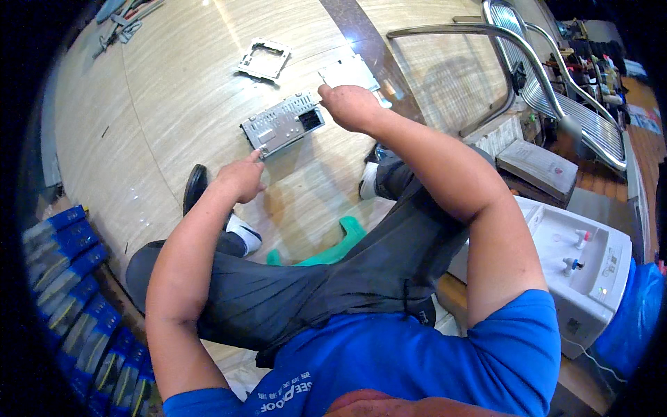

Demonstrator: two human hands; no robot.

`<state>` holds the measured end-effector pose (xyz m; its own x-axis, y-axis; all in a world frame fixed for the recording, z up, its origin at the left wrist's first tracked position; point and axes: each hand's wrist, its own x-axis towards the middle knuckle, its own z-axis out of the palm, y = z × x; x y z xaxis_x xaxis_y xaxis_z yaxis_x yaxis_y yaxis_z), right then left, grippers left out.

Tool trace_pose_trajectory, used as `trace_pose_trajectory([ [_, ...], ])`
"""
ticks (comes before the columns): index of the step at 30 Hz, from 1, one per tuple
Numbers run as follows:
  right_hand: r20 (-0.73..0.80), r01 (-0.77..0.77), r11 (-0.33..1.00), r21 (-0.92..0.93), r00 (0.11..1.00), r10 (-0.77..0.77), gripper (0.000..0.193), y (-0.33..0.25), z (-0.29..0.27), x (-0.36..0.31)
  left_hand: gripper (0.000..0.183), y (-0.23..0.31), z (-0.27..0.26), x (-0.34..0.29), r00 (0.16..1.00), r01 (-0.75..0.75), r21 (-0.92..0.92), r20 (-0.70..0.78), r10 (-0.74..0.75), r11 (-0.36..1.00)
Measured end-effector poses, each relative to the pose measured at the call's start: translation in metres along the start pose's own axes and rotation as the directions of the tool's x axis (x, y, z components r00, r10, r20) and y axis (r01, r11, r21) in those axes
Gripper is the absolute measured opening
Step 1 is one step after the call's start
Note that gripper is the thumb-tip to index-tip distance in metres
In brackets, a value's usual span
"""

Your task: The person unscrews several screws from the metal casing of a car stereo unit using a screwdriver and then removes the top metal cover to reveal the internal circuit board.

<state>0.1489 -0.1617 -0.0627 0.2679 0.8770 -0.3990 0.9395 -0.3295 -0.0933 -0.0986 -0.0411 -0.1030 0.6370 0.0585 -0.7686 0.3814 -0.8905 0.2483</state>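
A silver metal box with slotted vents, like the casing of a car stereo, lies on the floor in front of me. A dark opening shows at its right end. My left hand has its index finger stretched to the box's near left corner, with the thumb apart. Beside the box's right end is my right hand, its fingers curled together; what they hold, if anything, is hidden. Just beyond that hand lies a flat whitish metal plate. A square open metal frame rests farther off, beyond the box.
Several hand tools lie at the far left. A green curved piece is between my legs. At right are a metal chair, a thick book and a white water dispenser. Blue packages line the left side.
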Motion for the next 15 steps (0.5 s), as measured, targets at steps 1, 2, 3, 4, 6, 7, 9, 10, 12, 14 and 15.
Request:
trace_pose_trajectory([
  [1, -0.003, -0.002, 1.0, 0.003, 1.0, 0.002, 0.017, 0.0009, 0.0006, 0.0007, 0.052, -0.0001, -0.0006, -0.0001, 1.0, -0.001, -0.011, 0.002, 0.001, 1.0],
  [2, -0.002, 0.012, 1.0, 0.015, 1.0, -0.012, 0.017, 0.0021, 0.0009, 0.0016, 0.052, 0.0, -0.0013, -0.0002, 1.0, -0.001, -0.006, 0.002, 0.001, 1.0],
  [3, -0.001, 0.028, 0.999, 0.028, 1.0, -0.028, 0.017, 0.0022, 0.0014, 0.0018, 0.052, 0.0008, -0.0013, -0.0013, 1.0, -0.001, -0.014, 0.002, 0.001, 1.0],
  [4, -0.004, 0.027, 0.999, 0.032, 1.0, -0.027, 0.017, 0.0026, 0.0019, 0.0012, 0.053, 0.0012, -0.0018, -0.0025, 1.0, -0.001, -0.021, 0.002, 0.001, 1.0],
  [6, -0.06, 0.083, 0.996, 0.037, 0.995, -0.081, 0.016, 0.0034, 0.0027, -0.0007, 0.053, -0.0002, -0.0003, -0.0023, 1.0, -0.007, -0.014, 0.005, 0.007, 1.0],
  [7, -0.063, 0.082, 0.996, 0.04, 0.995, -0.079, 0.016, 0.0031, 0.003, -0.0011, 0.054, -0.0007, 0.0007, -0.0018, 1.0, -0.015, -0.013, 0.008, 0.015, 1.0],
  [9, -0.077, 0.104, 0.994, 0.015, 0.992, -0.103, 0.017, 0.0034, 0.0039, -0.0021, 0.054, -0.0001, 0.0011, -0.0001, 1.0, -0.014, 0.0, 0.005, 0.014, 1.0],
  [10, -0.08, 0.1, 0.995, 0.017, 0.992, -0.098, 0.017, 0.0046, 0.0036, -0.0019, 0.054, 0.0006, 0.0004, 0.0007, 1.0, -0.014, 0.008, 0.001, 0.014, 1.0],
  [12, -0.001, 0.065, 0.998, 0.0, 0.998, -0.065, 0.018, 0.0038, 0.0005, -0.0002, 0.054, 0.0018, -0.0004, 0.0012, 1.0, -0.011, 0.01, 0.005, 0.011, 1.0],
  [14, 0.032, 0.028, 1.0, 0.004, 0.999, -0.028, 0.019, 0.0003, -0.0042, -0.0003, 0.054, 0.0012, 0.0, -0.0002, 1.0, -0.004, 0.011, 0.01, 0.004, 1.0],
  [15, 0.067, -0.01, 1.0, 0.0, 0.998, 0.01, 0.019, 0.0003, -0.0057, -0.0004, 0.054, 0.0012, 0.0, -0.0003, 1.0, -0.011, 0.009, 0.002, 0.011, 1.0],
])
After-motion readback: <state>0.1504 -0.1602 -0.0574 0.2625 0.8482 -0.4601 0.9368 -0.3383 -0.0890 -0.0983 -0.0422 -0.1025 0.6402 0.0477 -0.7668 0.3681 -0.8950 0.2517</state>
